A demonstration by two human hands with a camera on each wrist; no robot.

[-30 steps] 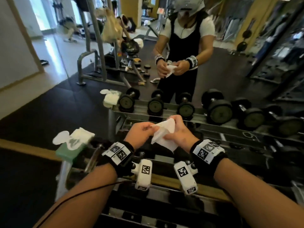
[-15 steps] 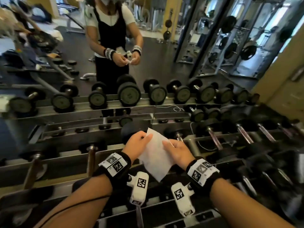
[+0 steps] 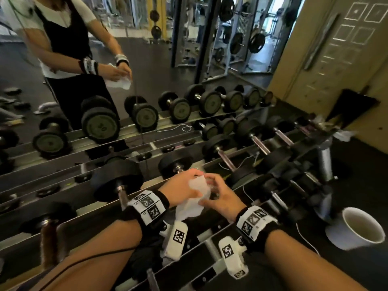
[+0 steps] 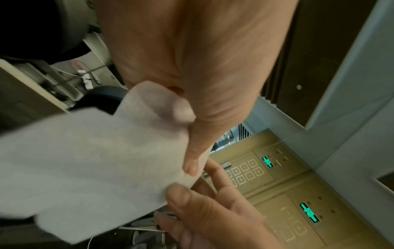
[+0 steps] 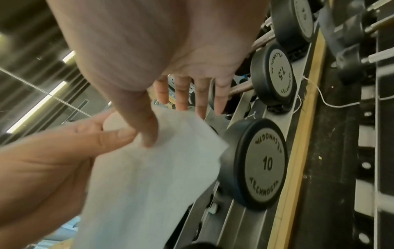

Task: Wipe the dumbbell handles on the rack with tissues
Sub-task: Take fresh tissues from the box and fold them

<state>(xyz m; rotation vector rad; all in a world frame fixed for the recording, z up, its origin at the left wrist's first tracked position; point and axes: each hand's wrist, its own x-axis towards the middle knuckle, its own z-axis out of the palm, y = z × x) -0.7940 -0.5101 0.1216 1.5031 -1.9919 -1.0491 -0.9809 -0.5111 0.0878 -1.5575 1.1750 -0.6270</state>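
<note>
A white tissue (image 3: 194,201) hangs crumpled between my two hands above the lower rack rail. My left hand (image 3: 189,183) pinches its upper edge between thumb (image 4: 192,161) and fingers. My right hand (image 3: 212,185) is beside it with its fingers (image 5: 181,94) straight and spread; only its thumb (image 5: 147,129) lies on the tissue (image 5: 149,176). Just beyond the hands sits a black dumbbell (image 3: 175,164), its handle hidden by them. More dumbbells with bare metal handles (image 3: 227,160) line the rack to the right. Discs marked 10 (image 5: 262,163) and 7.5 (image 5: 277,74) show in the right wrist view.
A mirror behind the rack reflects a person (image 3: 69,49) holding a tissue, along with a row of dumbbells (image 3: 144,116). A white cup-shaped bin (image 3: 357,229) stands on the floor at the right. A thin white cord (image 3: 249,198) trails over the rack (image 3: 210,234). A yellow wall (image 3: 336,59) closes the right side.
The view has swung right along the rack. The tissue, held spread flat half a second ago, is now bunched between my hands, which have drawn closer together.
</note>
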